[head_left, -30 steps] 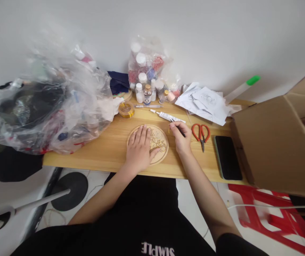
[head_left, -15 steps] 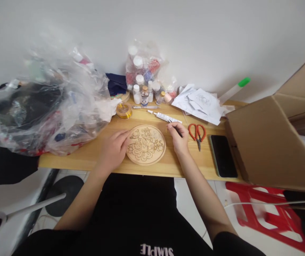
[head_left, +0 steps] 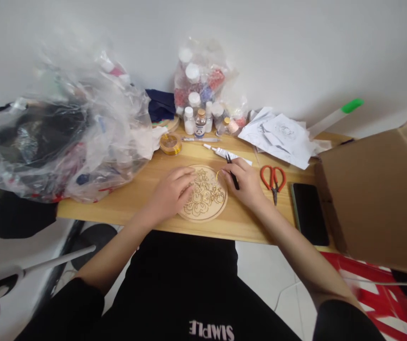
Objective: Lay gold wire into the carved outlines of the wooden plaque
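Note:
A round wooden board (head_left: 206, 196) with a flower pattern of raised golden lines lies near the table's front edge. Over its left side rests my left hand (head_left: 175, 192), fingers stretched flat across the surface, holding nothing I can see. My right hand (head_left: 248, 182), at the board's right edge, grips black tweezers (head_left: 232, 173) whose tips point up and away. A thin curved piece of gold wire (head_left: 218, 174) sticks out at my right thumb and fingertips. A spool of gold wire (head_left: 170, 144) sits behind the board, and a white glue tube (head_left: 226, 152) lies behind my right hand.
Orange-handled pliers (head_left: 273, 182), a phone (head_left: 310, 213) and a cardboard box (head_left: 374, 199) stand to the right. Papers (head_left: 281, 137), small bottles (head_left: 200, 124) and a bag of jars (head_left: 203, 76) line the back. A large plastic bag (head_left: 114, 137) covers the left.
My left hand has moved further over the board, covering more of its left side. My right hand has come closer to the board with the tweezers and wire. The view has shifted slightly.

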Available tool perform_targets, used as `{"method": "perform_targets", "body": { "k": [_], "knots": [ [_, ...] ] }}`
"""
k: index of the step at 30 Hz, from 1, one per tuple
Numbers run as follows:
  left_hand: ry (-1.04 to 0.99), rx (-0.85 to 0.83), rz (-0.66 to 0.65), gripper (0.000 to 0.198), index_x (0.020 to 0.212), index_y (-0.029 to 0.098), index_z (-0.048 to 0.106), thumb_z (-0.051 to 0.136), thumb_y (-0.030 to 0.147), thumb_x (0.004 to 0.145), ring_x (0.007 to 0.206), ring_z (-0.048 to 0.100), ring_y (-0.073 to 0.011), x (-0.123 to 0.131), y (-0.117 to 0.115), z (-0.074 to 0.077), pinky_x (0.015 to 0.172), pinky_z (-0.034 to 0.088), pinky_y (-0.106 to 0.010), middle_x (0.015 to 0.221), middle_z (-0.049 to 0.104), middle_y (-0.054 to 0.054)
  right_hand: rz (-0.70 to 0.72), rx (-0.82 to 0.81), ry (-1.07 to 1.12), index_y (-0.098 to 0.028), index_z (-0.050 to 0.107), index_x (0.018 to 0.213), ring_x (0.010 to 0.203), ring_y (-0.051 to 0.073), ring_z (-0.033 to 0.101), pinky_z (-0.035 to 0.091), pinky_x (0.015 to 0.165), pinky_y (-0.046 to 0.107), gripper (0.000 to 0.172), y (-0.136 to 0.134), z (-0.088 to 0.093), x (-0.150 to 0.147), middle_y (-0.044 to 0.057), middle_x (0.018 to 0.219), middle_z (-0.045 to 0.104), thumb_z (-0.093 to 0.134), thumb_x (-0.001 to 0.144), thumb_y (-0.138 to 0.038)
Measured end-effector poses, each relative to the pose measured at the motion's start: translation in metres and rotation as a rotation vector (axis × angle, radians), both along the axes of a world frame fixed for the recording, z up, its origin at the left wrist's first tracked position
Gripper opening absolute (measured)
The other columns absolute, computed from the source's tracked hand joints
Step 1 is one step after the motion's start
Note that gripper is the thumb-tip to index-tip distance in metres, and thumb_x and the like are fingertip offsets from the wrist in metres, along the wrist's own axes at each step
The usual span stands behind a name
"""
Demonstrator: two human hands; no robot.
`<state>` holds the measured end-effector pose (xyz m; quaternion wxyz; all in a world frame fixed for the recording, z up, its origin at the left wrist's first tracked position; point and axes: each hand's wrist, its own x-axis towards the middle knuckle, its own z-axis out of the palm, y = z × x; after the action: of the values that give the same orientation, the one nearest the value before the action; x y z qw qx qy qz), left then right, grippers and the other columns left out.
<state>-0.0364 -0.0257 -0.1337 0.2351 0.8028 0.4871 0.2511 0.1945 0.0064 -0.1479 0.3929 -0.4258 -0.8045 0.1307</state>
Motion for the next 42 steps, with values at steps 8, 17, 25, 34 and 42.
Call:
{"method": "perform_targets", "body": {
  "k": [8, 17, 25, 34, 42],
  "knots": [
    [-0.258, -0.286, -0.071, 0.019, 0.087, 0.017, 0.069, 0.052, 0.026, 0.09, 0.083, 0.067, -0.0157, 0.039, 0.036, 0.018, 0.077, 0.054, -0.029, 0.089, 0.073, -0.003, -0.049, 0.172, 0.073, -0.02, 0.065, 0.096, 0.079, 0.018, 0.059, 0.049, 0.068, 0.032, 0.014, -0.003, -0.007, -0.006, 0.007, 0.084, 0.06, 0.053, 0.089, -0.014],
    [-0.416, -0.399, -0.024, 0.016, 0.081, 0.018, 0.07, 0.057, 0.026, 0.085, 0.075, 0.068, -0.0142, 0.055, 0.021, 0.009, 0.068, 0.056, -0.026, 0.082, 0.074, -0.001, -0.058, 0.178, 0.114, -0.021, 0.064, 0.098, 0.078, 0.018, 0.06, 0.051, 0.067, 0.033, 0.017, -0.012, -0.003, -0.003, 0.006, 0.084, 0.061, 0.053, 0.089, -0.012],
    [-0.241, -0.205, 0.052, 0.016, 0.083, 0.019, 0.071, 0.055, 0.019, 0.087, 0.082, 0.067, -0.0161, 0.06, 0.015, 0.009, 0.079, 0.054, -0.032, 0.089, 0.074, -0.001, -0.009, 0.14, 0.044, -0.018, 0.066, 0.092, 0.073, 0.017, 0.057, 0.048, 0.063, 0.029, 0.012, -0.011, -0.001, 0.003, 0.006, 0.077, 0.06, 0.054, 0.09, -0.015],
    [0.229, 0.21, 0.038, 0.024, 0.089, 0.016, 0.069, 0.045, 0.017, 0.093, 0.089, 0.065, -0.0235, 0.062, 0.007, 0.006, 0.083, 0.053, -0.04, 0.093, 0.071, -0.008, -0.002, 0.057, -0.009, -0.022, 0.067, 0.093, 0.073, 0.016, 0.057, 0.046, 0.061, 0.027, 0.018, -0.017, -0.003, 0.008, 0.005, 0.079, 0.059, 0.049, 0.094, -0.023],
    [0.318, 0.255, 0.054, 0.027, 0.092, 0.015, 0.067, 0.04, 0.013, 0.094, 0.091, 0.064, -0.026, 0.066, 0.008, 0.006, 0.08, 0.051, -0.042, 0.098, 0.07, -0.012, 0.024, -0.036, -0.016, -0.021, 0.066, 0.089, 0.071, 0.016, 0.058, 0.046, 0.062, 0.027, 0.017, -0.015, 0.0, 0.01, 0.005, 0.077, 0.059, 0.049, 0.093, -0.021]
  ]
}}
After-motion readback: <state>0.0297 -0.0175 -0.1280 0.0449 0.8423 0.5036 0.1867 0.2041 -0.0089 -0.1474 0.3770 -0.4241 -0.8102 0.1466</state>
